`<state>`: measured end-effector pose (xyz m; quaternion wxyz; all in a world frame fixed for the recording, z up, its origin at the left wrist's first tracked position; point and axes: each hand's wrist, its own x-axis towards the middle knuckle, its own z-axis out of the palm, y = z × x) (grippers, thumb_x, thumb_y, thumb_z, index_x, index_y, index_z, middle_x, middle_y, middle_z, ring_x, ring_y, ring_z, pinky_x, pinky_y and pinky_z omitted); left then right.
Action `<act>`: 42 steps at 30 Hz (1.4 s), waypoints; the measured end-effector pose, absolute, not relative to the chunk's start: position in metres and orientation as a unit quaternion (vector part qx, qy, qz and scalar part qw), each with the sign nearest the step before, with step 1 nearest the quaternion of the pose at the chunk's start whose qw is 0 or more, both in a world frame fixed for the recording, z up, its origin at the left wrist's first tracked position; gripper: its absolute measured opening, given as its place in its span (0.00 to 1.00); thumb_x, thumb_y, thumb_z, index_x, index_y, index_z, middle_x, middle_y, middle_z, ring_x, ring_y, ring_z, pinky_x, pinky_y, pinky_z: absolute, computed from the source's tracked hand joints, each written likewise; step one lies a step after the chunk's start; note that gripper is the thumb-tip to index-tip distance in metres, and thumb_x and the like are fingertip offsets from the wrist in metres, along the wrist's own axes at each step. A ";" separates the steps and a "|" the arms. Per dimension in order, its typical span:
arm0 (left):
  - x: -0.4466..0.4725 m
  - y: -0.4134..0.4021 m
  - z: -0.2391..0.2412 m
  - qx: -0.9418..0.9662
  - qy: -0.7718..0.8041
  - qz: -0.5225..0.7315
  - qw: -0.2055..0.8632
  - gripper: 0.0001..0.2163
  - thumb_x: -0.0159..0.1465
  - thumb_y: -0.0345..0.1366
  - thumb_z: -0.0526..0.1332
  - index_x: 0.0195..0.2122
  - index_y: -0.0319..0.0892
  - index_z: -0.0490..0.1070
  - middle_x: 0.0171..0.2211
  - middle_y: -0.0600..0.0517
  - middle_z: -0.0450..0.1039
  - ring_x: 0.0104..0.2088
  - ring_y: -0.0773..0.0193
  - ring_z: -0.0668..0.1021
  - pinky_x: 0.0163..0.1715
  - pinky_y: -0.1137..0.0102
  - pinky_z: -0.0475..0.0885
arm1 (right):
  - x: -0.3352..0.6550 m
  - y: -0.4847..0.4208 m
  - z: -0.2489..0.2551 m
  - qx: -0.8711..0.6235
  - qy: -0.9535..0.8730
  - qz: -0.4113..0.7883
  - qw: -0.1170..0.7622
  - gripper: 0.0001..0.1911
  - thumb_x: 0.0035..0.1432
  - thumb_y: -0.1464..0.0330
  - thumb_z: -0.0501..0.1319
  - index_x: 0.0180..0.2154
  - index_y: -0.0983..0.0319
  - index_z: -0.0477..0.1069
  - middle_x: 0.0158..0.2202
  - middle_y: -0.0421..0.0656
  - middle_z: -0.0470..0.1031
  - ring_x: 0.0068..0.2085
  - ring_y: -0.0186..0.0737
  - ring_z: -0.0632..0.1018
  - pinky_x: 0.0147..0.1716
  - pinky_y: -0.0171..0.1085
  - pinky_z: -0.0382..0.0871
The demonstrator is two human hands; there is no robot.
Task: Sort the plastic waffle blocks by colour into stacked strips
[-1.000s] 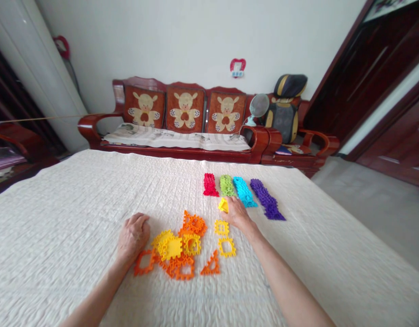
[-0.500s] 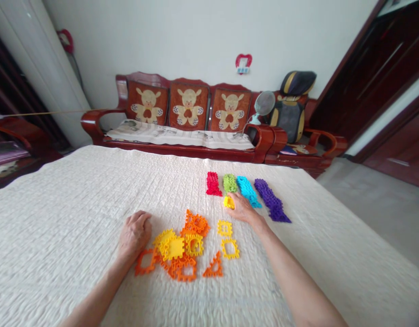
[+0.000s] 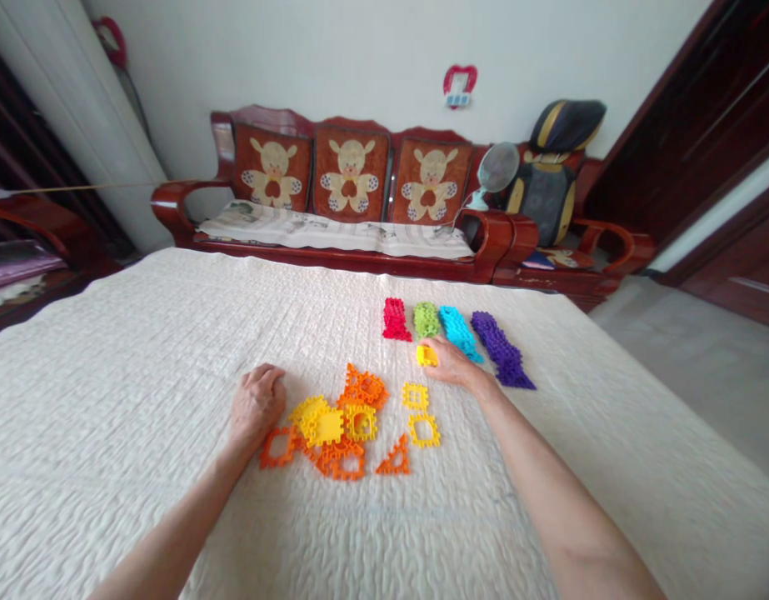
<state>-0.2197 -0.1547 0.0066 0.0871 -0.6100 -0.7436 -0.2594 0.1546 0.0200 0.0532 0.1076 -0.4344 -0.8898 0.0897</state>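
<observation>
My right hand (image 3: 446, 360) is closed on a yellow interlocking building tile (image 3: 426, 356), holding it low at the near end of the light green stack (image 3: 426, 319). Just below it lie a yellow tile with a cross-shaped frame (image 3: 415, 396) and a yellow open-frame tile (image 3: 425, 430). My left hand (image 3: 257, 400) rests on the bedspread, fingers curled, with nothing showing in them. Beside it spreads a loose pile of yellow tiles (image 3: 327, 426) and orange tiles (image 3: 348, 460). An orange triangle tile (image 3: 395, 457) lies apart, right of the pile.
A red stack (image 3: 395, 320), a light blue stack (image 3: 459, 332) and a purple stack (image 3: 501, 350) lie in a row with the green one. White quilted cloth (image 3: 140, 375) covers the surface. Beyond its far edge stand a wooden sofa (image 3: 352, 258) and a small fan (image 3: 497, 167).
The view has tilted down a little, so everything sits higher in the picture. My right hand keeps hold of the yellow tile near the green stack. My left hand stays resting beside the pile.
</observation>
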 end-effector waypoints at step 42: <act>-0.217 -0.154 0.007 -0.609 -0.747 -0.249 0.093 0.15 0.61 0.32 0.48 0.39 0.39 0.74 0.44 0.45 0.75 0.44 0.57 0.74 0.49 0.63 0.66 | 0.180 -0.072 0.049 -0.454 -0.858 0.175 0.166 0.24 0.45 0.76 0.61 0.47 0.63 0.68 0.48 0.49 0.69 0.49 0.45 0.72 0.51 0.42 0.65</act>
